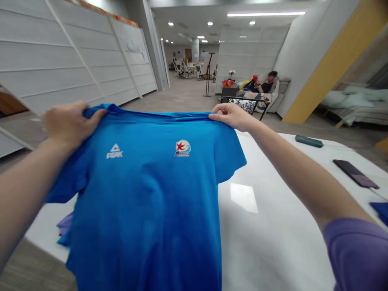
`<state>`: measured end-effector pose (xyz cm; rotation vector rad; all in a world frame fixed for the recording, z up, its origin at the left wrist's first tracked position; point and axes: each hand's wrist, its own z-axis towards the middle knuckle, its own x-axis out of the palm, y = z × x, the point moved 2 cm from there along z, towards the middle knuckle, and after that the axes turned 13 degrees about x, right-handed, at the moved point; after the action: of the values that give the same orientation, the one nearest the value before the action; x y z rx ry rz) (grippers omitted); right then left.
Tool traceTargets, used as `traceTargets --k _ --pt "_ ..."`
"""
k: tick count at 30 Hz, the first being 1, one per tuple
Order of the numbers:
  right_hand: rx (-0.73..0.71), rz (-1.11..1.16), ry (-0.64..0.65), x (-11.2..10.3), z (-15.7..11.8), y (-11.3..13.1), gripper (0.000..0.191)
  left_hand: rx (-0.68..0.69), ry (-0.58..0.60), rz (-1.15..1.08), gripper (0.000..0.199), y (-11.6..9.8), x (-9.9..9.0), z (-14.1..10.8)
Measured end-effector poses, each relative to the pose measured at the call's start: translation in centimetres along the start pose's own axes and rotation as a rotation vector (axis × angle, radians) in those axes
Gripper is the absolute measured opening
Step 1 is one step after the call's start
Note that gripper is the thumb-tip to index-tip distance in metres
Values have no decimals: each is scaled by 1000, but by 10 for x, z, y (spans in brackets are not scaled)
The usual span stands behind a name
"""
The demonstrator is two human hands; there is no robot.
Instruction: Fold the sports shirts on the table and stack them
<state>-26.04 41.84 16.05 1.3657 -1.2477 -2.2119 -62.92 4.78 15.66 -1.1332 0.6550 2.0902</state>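
A blue T-shirt [151, 173] hangs stretched between my hands, its front facing me. It bears a white PEAK logo and a round emblem with a red star shape. My left hand [68, 123] is closed on the shirt's shoulder at the left and looks slightly blurred. At the other shoulder, my right hand [230, 115] pinches the fabric between thumb and fingers. The lower part of the shirt hangs in front of the white table [273, 234] and runs out of view at the bottom.
Purple and blue cloth [65, 226] lies at the table's left side. On the right are a dark green case [309, 141], a phone [355, 173] with a cable, and dark blue fabric [380, 212]. Farther back, a person [266, 87] reclines on a seat behind a black-framed chair [244, 104].
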Motion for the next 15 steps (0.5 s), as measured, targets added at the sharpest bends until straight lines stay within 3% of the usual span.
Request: traceTargets --k 2,4,6,8,11,13,15 --pt "93 -86 -23 7 56 -62 51 70 49 26 105 -25 70 52" --pt "185 -271 -68 23 99 -117 42 156 161 9 113 -56 138 88" --pt "267 -445 -108 44 125 -158 34 186 250 -45 109 -86 194 109" --pt "334 -524 -145 67 135 -187 36 152 261 -120 94 -112 235 118" --pt "385 -552 -224 92 119 -208 58 60 135 -253 80 -140 260 113" --pt "359 -596 -281 99 90 -211 69 61 62 -324 80 -145 253 91" --pt "305 -627 -290 98 49 -206 69 144 66 -344 74 -138 232 48"
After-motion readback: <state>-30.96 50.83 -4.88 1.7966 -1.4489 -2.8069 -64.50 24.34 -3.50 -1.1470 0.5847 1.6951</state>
